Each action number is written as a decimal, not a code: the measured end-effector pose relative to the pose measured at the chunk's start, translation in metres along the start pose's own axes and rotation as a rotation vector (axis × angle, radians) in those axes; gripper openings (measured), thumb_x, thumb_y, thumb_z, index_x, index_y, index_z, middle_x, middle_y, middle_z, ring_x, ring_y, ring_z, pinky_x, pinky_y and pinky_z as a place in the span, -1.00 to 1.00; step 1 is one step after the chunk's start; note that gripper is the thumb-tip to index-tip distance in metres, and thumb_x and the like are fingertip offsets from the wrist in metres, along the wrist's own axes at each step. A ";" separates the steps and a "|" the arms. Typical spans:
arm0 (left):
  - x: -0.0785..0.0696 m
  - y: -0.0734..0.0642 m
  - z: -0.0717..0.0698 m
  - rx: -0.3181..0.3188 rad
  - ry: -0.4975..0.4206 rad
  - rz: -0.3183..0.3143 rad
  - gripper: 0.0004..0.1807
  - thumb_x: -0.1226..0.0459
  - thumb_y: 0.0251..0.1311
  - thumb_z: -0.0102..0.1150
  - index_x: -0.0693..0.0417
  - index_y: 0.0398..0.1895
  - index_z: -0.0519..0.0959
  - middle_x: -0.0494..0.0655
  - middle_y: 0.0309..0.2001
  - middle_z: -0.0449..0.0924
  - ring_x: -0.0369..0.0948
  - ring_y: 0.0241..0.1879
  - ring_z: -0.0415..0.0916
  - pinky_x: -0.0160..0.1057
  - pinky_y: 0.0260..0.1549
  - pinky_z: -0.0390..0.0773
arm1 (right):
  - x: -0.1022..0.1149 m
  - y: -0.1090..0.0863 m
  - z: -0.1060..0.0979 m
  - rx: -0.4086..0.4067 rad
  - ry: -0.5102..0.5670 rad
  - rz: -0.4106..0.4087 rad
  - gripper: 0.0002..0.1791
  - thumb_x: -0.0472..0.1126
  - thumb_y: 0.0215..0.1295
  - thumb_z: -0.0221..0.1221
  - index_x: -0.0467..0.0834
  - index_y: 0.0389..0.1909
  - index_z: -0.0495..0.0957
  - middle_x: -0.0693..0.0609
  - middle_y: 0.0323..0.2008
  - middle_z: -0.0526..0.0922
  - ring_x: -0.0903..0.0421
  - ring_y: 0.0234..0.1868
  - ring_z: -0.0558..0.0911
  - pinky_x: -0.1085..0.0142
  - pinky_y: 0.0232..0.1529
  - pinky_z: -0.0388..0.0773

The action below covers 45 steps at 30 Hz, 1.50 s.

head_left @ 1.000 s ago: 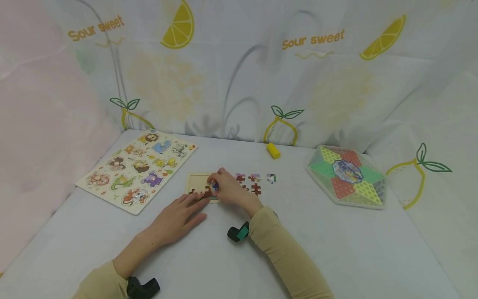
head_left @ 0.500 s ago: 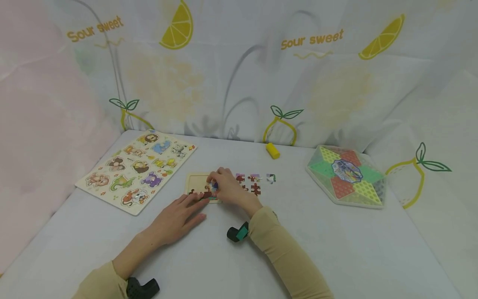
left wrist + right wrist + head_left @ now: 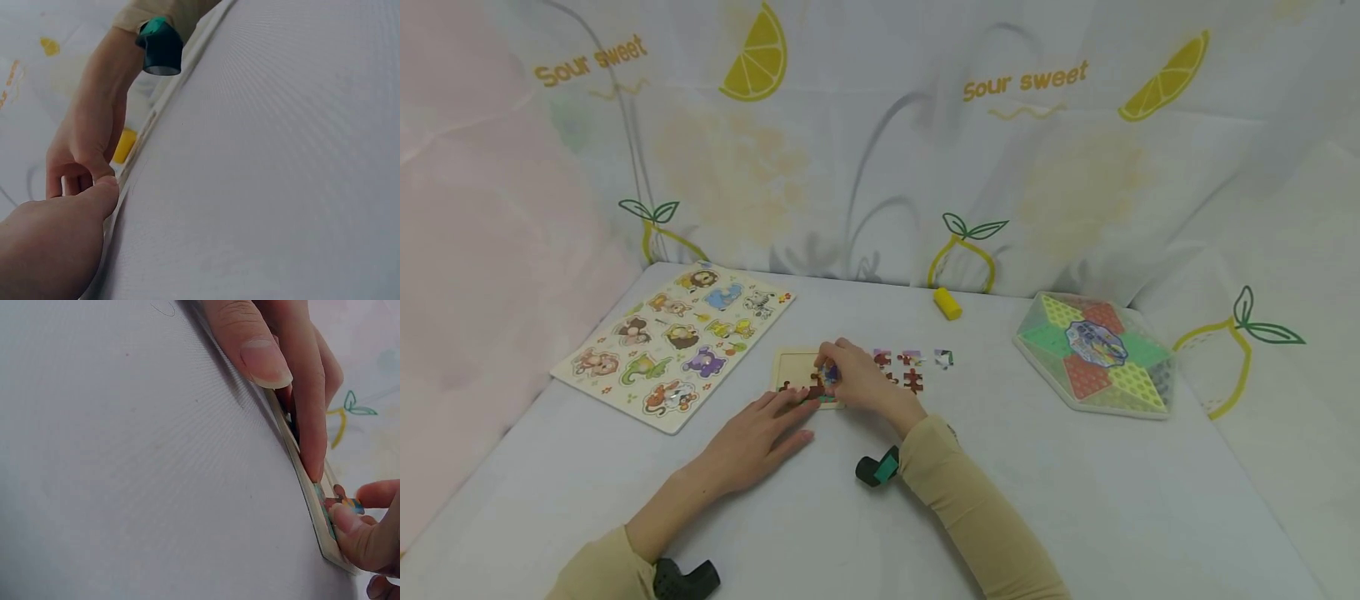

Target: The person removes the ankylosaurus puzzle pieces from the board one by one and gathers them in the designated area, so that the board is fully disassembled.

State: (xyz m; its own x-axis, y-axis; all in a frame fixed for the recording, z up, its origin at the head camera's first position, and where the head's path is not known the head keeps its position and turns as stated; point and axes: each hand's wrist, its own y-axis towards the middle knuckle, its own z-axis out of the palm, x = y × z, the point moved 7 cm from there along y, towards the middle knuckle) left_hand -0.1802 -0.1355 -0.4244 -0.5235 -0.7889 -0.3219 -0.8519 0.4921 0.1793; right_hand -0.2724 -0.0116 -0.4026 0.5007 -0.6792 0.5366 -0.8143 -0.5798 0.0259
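Note:
A small wooden jigsaw tray (image 3: 786, 360) lies mid-table with a few brown pieces fitted along its near side. My right hand (image 3: 868, 379) is over the tray's right part, thumb and forefinger pinching a colourful jigsaw piece (image 3: 355, 505) just above it. My left hand (image 3: 748, 442) reaches in from the lower left, fingers extended, their tips touching the pieces at the tray's near edge. In the right wrist view, a left finger (image 3: 310, 425) presses down inside the rim. The right hand hides much of the tray in the head view.
Several loose jigsaw pieces (image 3: 913, 381) lie right of the tray. An animal puzzle board (image 3: 688, 408) is at the left, a hexagonal game box (image 3: 1093, 350) at the right. A yellow block (image 3: 947, 304) stands near the back edge by a lemon-print curtain (image 3: 880, 150).
Both hands stay almost where they were, the right still pinching the piece over the tray. Only a slight shift of the head view shows.

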 end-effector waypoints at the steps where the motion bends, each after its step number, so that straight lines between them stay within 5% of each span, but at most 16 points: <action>1: 0.000 0.000 0.000 0.001 0.000 -0.001 -0.47 -0.07 0.47 -0.01 -0.13 0.40 0.45 0.02 0.39 0.40 0.13 0.40 0.30 0.20 0.31 0.36 | 0.000 0.000 0.000 -0.003 0.006 -0.003 -0.64 -0.44 0.16 0.36 -0.12 -0.05 0.54 -0.07 -0.09 0.55 0.06 -0.14 0.54 0.29 -0.12 0.53; 15: 0.001 -0.001 -0.001 0.030 -0.006 -0.015 -0.45 -0.09 0.46 0.00 -0.14 0.41 0.44 0.01 0.39 0.38 0.10 0.43 0.27 0.14 0.40 0.26 | 0.001 0.002 -0.001 -0.042 0.016 -0.048 -0.68 -0.52 0.15 0.29 -0.12 -0.17 0.54 -0.03 -0.18 0.55 0.07 -0.18 0.57 0.34 -0.20 0.53; 23: 0.001 -0.001 0.000 0.025 -0.008 -0.008 -0.45 -0.07 0.45 0.02 -0.12 0.41 0.44 0.01 0.38 0.39 0.09 0.42 0.28 0.13 0.42 0.24 | 0.003 0.003 -0.001 -0.039 0.002 -0.080 -0.84 -0.34 0.31 0.29 -0.10 -0.18 0.52 -0.03 -0.16 0.63 0.07 -0.16 0.62 0.28 -0.17 0.56; 45: 0.000 0.000 0.000 0.005 -0.009 -0.001 -0.47 -0.07 0.45 0.03 -0.14 0.40 0.45 0.01 0.39 0.39 0.14 0.40 0.29 0.20 0.31 0.36 | -0.003 -0.001 -0.005 -0.059 0.054 -0.027 -0.84 -0.29 0.41 0.20 -0.09 -0.09 0.43 -0.04 -0.28 0.66 0.12 -0.35 0.54 0.34 -0.34 0.44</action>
State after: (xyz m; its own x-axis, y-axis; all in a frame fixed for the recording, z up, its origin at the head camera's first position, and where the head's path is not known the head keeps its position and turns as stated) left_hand -0.1803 -0.1359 -0.4247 -0.5228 -0.7858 -0.3303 -0.8520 0.4936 0.1743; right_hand -0.2747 -0.0071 -0.4002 0.5076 -0.6374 0.5798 -0.8173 -0.5691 0.0899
